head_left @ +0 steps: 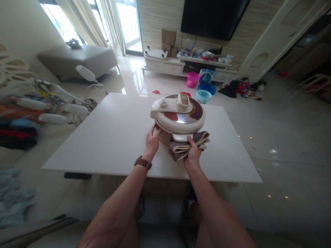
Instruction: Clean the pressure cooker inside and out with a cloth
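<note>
Where the pressure cooker [178, 119] is: over the white table [116, 134], base contact unclear
Left hand [152, 140]: half-curled at its side, grip unclear
Right hand [193, 153]: closed on folded cloth [178, 148] by the handle [181, 137]

You've got a textured wall [159, 17] ahead, black TV [214, 17], low white cabinet [161, 66]; glossy tiled floor [284, 134]; left of you, bright windows [58, 20] (pale curtains [111, 27]), grey bench [77, 60].

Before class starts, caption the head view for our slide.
At a white table, left hand touching a pressure cooker, right hand holding a folded cloth beside the cooker's handle.
</note>
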Demonstrator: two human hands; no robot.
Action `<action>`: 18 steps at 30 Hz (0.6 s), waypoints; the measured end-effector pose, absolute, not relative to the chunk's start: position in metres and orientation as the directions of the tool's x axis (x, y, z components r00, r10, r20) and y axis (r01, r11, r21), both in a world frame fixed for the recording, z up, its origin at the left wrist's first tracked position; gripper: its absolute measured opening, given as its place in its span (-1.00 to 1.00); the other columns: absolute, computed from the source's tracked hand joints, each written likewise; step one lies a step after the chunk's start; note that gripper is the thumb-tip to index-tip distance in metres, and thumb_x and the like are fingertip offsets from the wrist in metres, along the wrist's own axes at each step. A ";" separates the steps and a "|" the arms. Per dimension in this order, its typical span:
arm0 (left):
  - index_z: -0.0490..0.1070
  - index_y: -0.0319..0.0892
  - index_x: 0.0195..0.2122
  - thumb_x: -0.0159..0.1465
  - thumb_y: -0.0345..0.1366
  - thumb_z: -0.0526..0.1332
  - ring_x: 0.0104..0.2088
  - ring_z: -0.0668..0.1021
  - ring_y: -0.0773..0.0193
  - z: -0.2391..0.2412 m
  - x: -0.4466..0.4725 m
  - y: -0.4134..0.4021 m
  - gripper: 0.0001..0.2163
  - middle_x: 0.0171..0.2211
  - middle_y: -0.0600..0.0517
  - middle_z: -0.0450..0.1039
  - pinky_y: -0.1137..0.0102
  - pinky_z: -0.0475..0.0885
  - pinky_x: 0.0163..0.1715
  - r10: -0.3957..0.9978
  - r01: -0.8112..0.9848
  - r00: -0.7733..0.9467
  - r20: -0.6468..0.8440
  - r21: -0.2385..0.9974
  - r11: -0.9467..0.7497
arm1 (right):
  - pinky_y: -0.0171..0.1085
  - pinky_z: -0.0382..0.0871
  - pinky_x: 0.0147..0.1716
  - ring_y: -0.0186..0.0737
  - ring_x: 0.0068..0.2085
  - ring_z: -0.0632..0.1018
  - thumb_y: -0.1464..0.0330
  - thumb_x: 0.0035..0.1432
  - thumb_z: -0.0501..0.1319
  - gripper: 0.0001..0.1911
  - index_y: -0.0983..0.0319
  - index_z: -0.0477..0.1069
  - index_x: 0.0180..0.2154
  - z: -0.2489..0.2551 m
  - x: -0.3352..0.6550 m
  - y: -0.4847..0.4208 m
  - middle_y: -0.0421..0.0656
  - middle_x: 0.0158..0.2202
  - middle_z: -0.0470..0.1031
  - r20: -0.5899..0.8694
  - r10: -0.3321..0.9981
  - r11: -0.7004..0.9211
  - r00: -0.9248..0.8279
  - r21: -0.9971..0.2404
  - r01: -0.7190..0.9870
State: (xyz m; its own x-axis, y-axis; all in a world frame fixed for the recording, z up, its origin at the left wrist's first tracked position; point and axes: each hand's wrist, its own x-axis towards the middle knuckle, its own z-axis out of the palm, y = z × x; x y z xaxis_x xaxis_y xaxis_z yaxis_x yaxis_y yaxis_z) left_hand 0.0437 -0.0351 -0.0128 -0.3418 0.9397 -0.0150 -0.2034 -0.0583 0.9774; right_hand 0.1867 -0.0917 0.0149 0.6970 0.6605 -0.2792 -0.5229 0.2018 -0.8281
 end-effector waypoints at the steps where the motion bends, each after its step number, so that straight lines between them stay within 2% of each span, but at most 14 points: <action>1: 0.59 -0.13 -0.01 0.16 -0.37 0.35 0.14 0.54 0.08 -0.011 0.045 -0.036 -0.66 0.07 -0.10 0.56 0.25 0.41 0.15 0.935 -0.185 -0.355 -0.023 0.982 -0.046 | -0.13 0.65 0.05 -0.11 0.03 0.67 0.33 -0.17 0.54 -0.38 0.22 0.54 0.00 0.015 0.185 -0.091 -0.14 0.06 0.65 -0.281 0.657 0.210 0.700 -0.823 -0.528; 7: 0.56 -0.15 -0.04 0.16 -0.50 0.26 0.04 0.59 0.12 -0.002 0.063 -0.050 -0.66 0.03 -0.13 0.58 0.24 0.45 0.10 0.899 -0.167 -0.433 0.068 0.974 -0.154 | -0.13 0.64 0.06 -0.11 0.07 0.66 0.30 -0.20 0.57 -0.32 0.23 0.54 0.04 0.020 0.182 -0.087 -0.11 0.10 0.63 -0.312 0.663 0.176 0.681 -0.819 -0.546; 11: 0.57 -0.15 -0.10 0.14 -0.49 0.26 -0.02 0.61 0.16 -0.003 0.064 -0.048 -0.70 -0.03 -0.10 0.60 0.30 0.47 0.02 0.889 -0.178 -0.453 0.062 0.971 -0.158 | -0.16 0.63 0.05 -0.13 0.08 0.66 0.30 -0.17 0.58 -0.32 0.22 0.54 0.05 0.022 0.184 -0.095 -0.12 0.10 0.64 -0.303 0.706 0.174 0.640 -0.801 -0.572; 13: 0.56 -0.16 -0.21 0.12 -0.45 0.27 -0.17 0.61 0.20 -0.008 0.061 -0.046 -0.79 -0.17 -0.06 0.60 0.36 0.49 -0.16 0.882 -0.192 -0.472 -0.010 0.977 -0.092 | -0.16 0.63 0.04 -0.14 0.06 0.66 0.28 -0.12 0.56 -0.37 0.21 0.55 0.04 0.019 0.186 -0.103 -0.12 0.09 0.64 -0.337 0.680 0.177 0.651 -0.787 -0.591; 15: 0.50 -0.16 -0.36 0.11 -0.41 0.25 -0.36 0.58 0.24 -0.014 0.057 -0.043 -0.92 -0.37 0.00 0.55 0.42 0.44 -0.36 0.873 -0.241 -0.462 -0.155 0.970 0.045 | -0.15 0.66 0.00 -0.13 0.02 0.68 0.26 -0.06 0.53 -0.44 0.21 0.55 0.02 0.016 0.191 -0.112 -0.12 0.07 0.66 -0.400 0.628 0.152 0.668 -0.778 -0.609; 17: 0.42 -0.15 -0.46 0.10 -0.37 0.23 -0.50 0.54 0.25 -0.019 0.053 -0.043 -0.99 -0.52 0.04 0.48 0.43 0.37 -0.49 0.869 -0.292 -0.366 -0.334 0.927 0.233 | -0.11 0.68 -0.06 -0.10 -0.04 0.70 0.25 -0.02 0.49 -0.48 0.21 0.54 0.01 0.014 0.203 -0.120 -0.11 0.02 0.67 -0.446 0.601 0.112 0.663 -0.775 -0.622; 18: 0.41 -0.15 -0.49 0.09 -0.34 0.23 -0.55 0.54 0.23 -0.020 0.051 -0.044 -0.96 -0.57 0.03 0.46 0.42 0.35 -0.52 0.867 -0.296 -0.276 -0.416 0.895 0.334 | -0.10 0.68 -0.07 -0.09 -0.06 0.71 0.24 -0.01 0.48 -0.49 0.21 0.54 0.01 0.015 0.211 -0.123 -0.12 -0.01 0.68 -0.443 0.610 0.104 0.657 -0.778 -0.620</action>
State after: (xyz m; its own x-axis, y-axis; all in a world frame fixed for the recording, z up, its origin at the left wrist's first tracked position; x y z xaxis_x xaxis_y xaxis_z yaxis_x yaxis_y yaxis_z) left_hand 0.0515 -0.0435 -0.0204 -0.2761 0.8667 -0.4155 -0.2964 0.3345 0.8946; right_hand 0.2106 -0.1231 0.0154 0.6574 0.6096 -0.4430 -0.6201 0.1036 -0.7776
